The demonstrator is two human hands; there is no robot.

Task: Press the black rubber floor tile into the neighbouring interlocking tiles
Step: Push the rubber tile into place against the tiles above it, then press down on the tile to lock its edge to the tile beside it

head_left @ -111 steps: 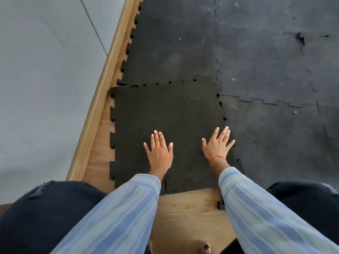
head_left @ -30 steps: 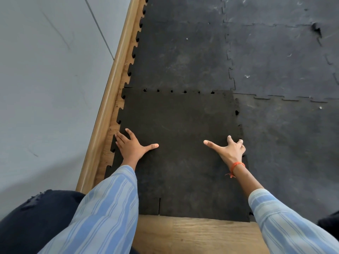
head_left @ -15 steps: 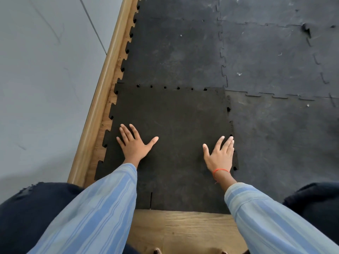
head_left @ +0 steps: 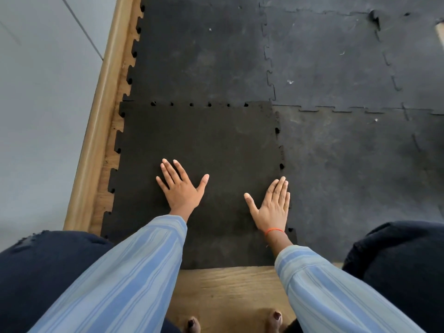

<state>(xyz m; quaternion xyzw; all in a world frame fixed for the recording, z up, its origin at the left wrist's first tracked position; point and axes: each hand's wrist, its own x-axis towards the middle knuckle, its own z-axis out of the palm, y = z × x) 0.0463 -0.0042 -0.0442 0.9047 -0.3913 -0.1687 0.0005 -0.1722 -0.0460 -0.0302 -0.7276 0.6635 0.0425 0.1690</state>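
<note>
The black rubber floor tile (head_left: 204,138) lies flat in the middle of the head view, darker than its neighbours. Its far edge meets the tile behind (head_left: 199,56), with small holes showing along that seam. Its right edge meets the grey tile on the right (head_left: 355,169), where a few gaps remain in the joint. My left hand (head_left: 181,188) lies palm down, fingers spread, on the tile's middle. My right hand (head_left: 274,205) is flat on the tile's right edge, fingertips at the seam. Neither hand holds anything.
A wooden skirting board (head_left: 101,116) runs along the grey wall (head_left: 43,104) at the left, with bare wood floor (head_left: 225,292) in front of the tile. My knees in dark trousers flank the view. More grey interlocked tiles (head_left: 336,56) cover the floor beyond.
My left hand has moved from the tile's left edge towards its middle. My right hand has stayed near the right seam, its fingers now together. The tile's far edge sits closer against its neighbour than 3.7 s ago.
</note>
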